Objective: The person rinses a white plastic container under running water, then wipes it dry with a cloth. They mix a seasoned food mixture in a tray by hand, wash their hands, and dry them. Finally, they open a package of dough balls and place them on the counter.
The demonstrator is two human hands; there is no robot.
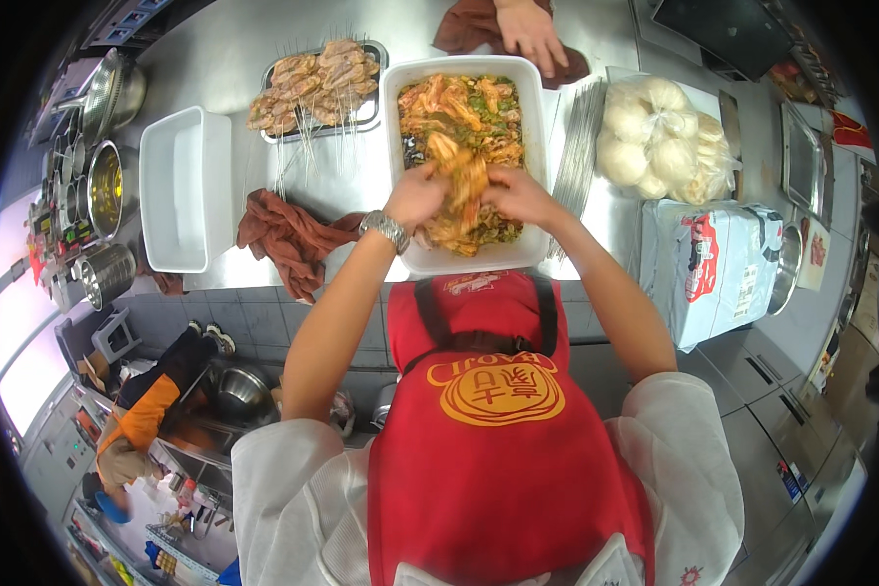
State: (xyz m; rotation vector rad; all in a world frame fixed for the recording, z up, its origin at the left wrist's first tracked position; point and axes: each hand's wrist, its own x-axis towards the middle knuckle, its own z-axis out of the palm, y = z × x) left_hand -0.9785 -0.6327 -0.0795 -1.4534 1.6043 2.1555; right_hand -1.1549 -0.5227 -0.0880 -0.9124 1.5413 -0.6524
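My left hand (419, 196) and my right hand (518, 196) grip a piece of marinated meat (463, 183), blurred by motion, between them. Both are over a white plastic tub (394, 95) of seasoned meat pieces (450, 99) in a chopped green marinade. To the left, skewered meat (322, 77) is heaped on a metal tray (373, 123), with thin metal skewers sticking out. A bundle of bare metal skewers (580, 146) lies right of the tub. My fingertips are partly hidden by the meat.
Left stands a white plastic bin (187, 190) near a brown cloth (293, 238). Bagged white buns (655, 139) and a plastic-wrapped package (710, 271) lie right. Another person's hand (531, 33) touches a brown cloth (469, 29) beyond the tub. A person in orange (150, 417) bends at lower left.
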